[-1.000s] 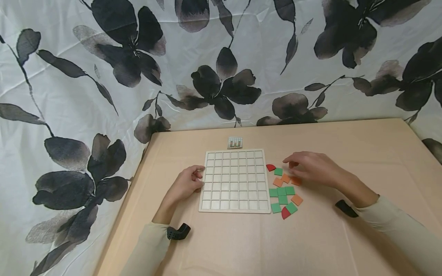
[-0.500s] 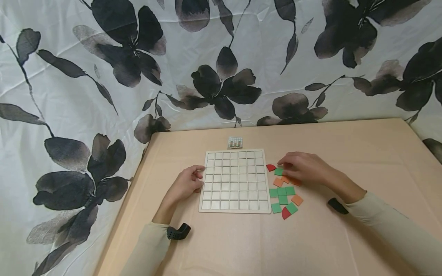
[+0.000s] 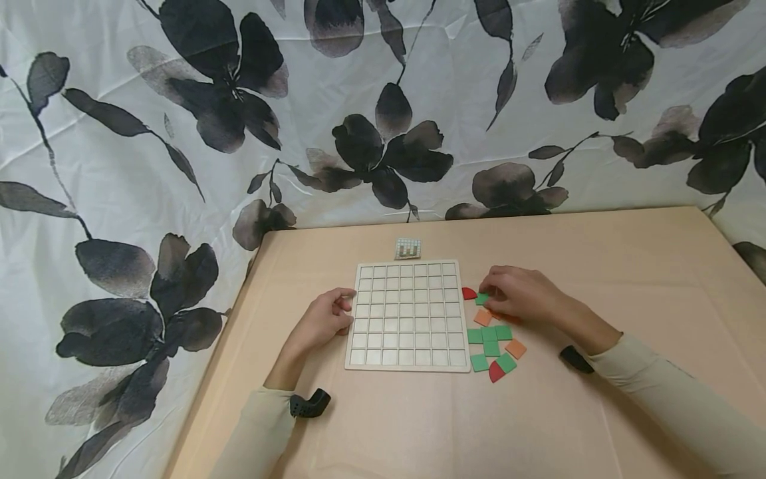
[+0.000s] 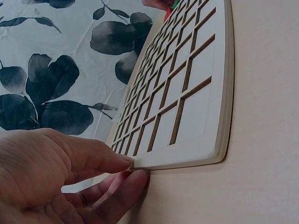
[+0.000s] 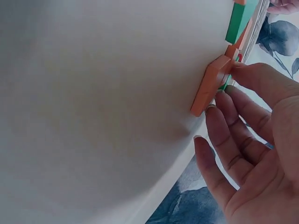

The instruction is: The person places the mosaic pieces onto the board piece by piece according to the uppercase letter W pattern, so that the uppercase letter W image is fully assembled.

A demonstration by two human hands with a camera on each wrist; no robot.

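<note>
A pale board with a square grid [image 3: 413, 313] lies flat on the table. At its left edge rests my left hand [image 3: 323, 319], fingers loosely bent. Thumb and fingertips meet the board's rim [image 4: 187, 162] in the left wrist view. My right hand [image 3: 523, 293] reaches down past the board's upper right side, thumb and fingertips pinching a small green square tile [image 3: 481, 300], partly hidden by them. In the right wrist view, a thick orange tile [image 5: 212, 86] stands out just beside those fingertips; the other fingers are spread.
More green squares [image 3: 490, 334], orange squares [image 3: 516, 348] and red quarter-round pieces [image 3: 496, 372] lie loosely along the board's right side. A small patterned card [image 3: 408, 249] sits behind the board. Flowered cloth [image 3: 359, 100] hangs beyond the table's back edge.
My right hand has moved left and down onto the green square, its fingertips closing in on it and its palm covering orange pieces. My left hand has stayed at the board's edge.
</note>
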